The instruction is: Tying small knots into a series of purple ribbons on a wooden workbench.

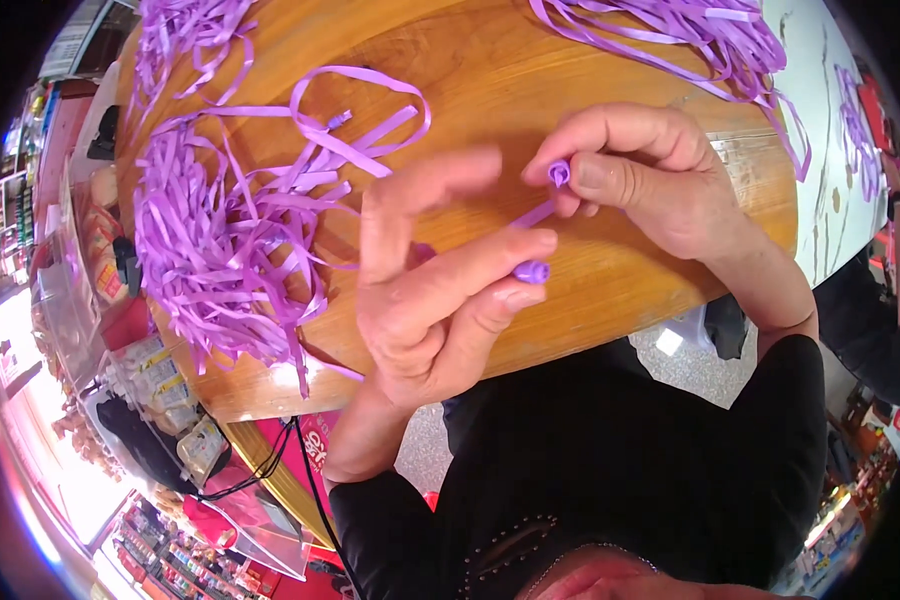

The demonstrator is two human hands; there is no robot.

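My left hand (pixel 425 290) pinches a purple ribbon between thumb and index finger; a small rolled bit of the ribbon (pixel 532 272) sticks out past the fingertips. Its upper finger is raised and blurred. To the right, thumb and fingers of my right hand (pixel 665 180) close on a little purple ribbon roll (pixel 559 174). A short purple strip (pixel 533 214) runs from beneath that roll toward my left index finger. Whether both rolls belong to one ribbon, I cannot tell. Both hands are above the wooden table (pixel 450 90).
A large tangled pile of purple ribbon strips (pixel 220 240) covers the table's left side, with a loop reaching toward the middle. More ribbons (pixel 695 40) lie at the far right edge. A white marbled surface (pixel 825 150) adjoins the right side. Black cables (pixel 295 445) hang by the near left edge.
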